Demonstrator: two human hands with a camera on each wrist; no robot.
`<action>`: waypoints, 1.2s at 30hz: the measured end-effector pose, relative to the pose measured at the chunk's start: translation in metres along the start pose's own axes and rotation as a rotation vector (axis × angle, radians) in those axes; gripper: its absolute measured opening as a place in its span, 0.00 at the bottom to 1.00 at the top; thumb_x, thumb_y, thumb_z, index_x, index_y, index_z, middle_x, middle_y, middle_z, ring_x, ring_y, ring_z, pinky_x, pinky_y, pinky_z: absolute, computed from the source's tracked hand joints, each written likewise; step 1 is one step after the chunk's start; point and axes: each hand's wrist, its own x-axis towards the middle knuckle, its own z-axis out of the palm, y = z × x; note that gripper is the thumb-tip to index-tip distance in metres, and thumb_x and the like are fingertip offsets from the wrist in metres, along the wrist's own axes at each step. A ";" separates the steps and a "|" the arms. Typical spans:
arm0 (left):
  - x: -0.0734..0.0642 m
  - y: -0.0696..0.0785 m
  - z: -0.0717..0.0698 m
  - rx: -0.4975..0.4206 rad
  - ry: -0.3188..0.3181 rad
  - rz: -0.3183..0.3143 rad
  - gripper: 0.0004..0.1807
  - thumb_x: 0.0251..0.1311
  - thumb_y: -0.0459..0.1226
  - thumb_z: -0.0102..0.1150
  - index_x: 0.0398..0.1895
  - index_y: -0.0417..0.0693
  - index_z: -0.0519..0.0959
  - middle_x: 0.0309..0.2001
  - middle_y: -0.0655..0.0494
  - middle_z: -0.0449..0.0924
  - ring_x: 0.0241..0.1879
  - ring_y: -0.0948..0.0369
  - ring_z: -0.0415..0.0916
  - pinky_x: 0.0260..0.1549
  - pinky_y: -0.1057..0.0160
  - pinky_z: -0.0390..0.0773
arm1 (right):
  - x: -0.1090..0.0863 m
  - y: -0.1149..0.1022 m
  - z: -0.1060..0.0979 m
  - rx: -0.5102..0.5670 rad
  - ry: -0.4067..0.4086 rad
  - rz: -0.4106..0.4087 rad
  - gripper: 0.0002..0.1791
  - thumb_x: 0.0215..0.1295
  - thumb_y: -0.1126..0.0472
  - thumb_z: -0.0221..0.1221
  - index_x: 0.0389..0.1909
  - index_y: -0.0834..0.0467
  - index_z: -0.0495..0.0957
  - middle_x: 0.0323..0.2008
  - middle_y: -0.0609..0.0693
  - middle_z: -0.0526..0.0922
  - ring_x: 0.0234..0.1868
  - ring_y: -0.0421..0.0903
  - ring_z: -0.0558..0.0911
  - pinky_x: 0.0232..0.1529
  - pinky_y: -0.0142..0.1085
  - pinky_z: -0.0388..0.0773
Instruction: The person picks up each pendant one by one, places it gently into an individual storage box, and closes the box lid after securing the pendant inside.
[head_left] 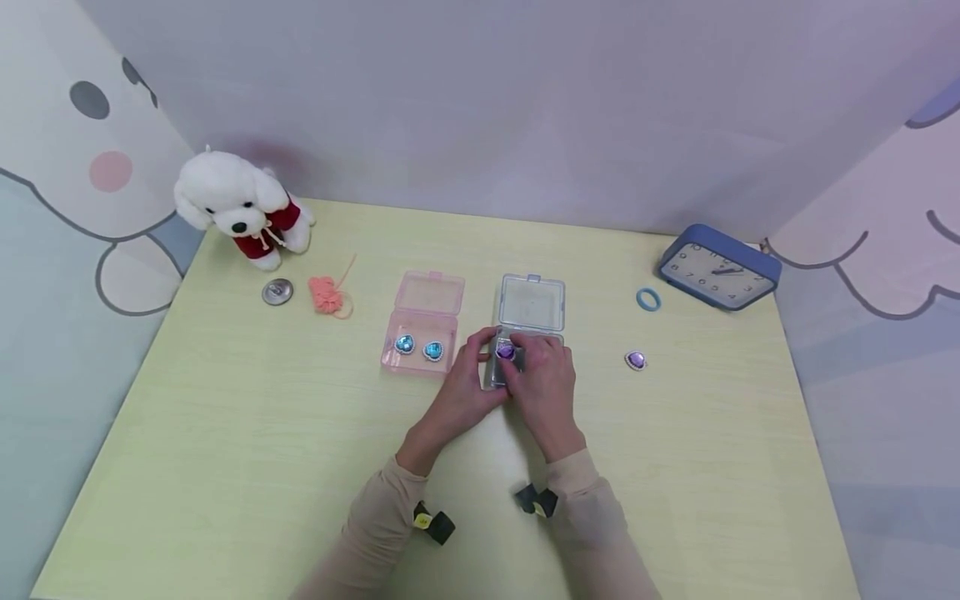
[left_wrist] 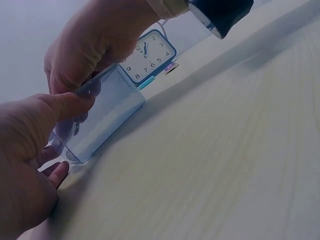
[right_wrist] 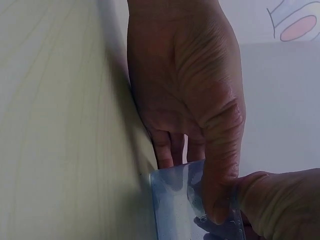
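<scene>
A clear bluish plastic box (head_left: pixel 492 377) stands on the table with its lid (head_left: pixel 532 302) folded back. My left hand (head_left: pixel 468 379) grips the box by its left side, thumb at the near edge and fingers toward the far side. Over the box, my right hand (head_left: pixel 543 379) pinches a purple gem ornament (head_left: pixel 506 351) between thumb and index finger. In the left wrist view the box wall (left_wrist: pixel 112 112) shows between both hands. The right thumb (right_wrist: pixel 220 195) reaches inside the box in the right wrist view; the gem's underside is hidden.
Left of the hands lies an open pink box (head_left: pixel 420 323) with two blue gem ornaments (head_left: pixel 418 347). Another purple gem (head_left: pixel 636 360), a blue ring (head_left: pixel 648 299) and a clock (head_left: pixel 720 268) are to the right. A plush dog (head_left: pixel 240 204), coral yarn piece (head_left: pixel 327 295) and metal disc (head_left: pixel 277 292) are far left.
</scene>
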 end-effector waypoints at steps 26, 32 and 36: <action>-0.002 -0.001 0.000 -0.012 -0.005 -0.005 0.50 0.59 0.39 0.78 0.80 0.61 0.58 0.75 0.52 0.65 0.69 0.49 0.71 0.65 0.43 0.76 | -0.004 0.009 -0.012 0.258 0.038 -0.051 0.20 0.59 0.66 0.76 0.52 0.63 0.86 0.49 0.62 0.88 0.52 0.62 0.83 0.54 0.56 0.81; -0.002 0.000 0.001 -0.017 0.005 -0.017 0.51 0.59 0.42 0.79 0.81 0.63 0.57 0.75 0.54 0.65 0.69 0.49 0.69 0.63 0.42 0.77 | -0.005 0.021 -0.017 0.348 0.162 -0.126 0.18 0.59 0.69 0.75 0.51 0.64 0.87 0.47 0.60 0.90 0.51 0.60 0.85 0.55 0.54 0.84; -0.002 0.001 0.001 -0.015 0.012 -0.018 0.51 0.58 0.42 0.79 0.81 0.62 0.57 0.75 0.56 0.65 0.69 0.50 0.70 0.62 0.42 0.78 | -0.006 0.035 -0.021 0.348 0.254 -0.138 0.16 0.59 0.70 0.75 0.49 0.66 0.87 0.45 0.61 0.90 0.50 0.60 0.86 0.54 0.53 0.84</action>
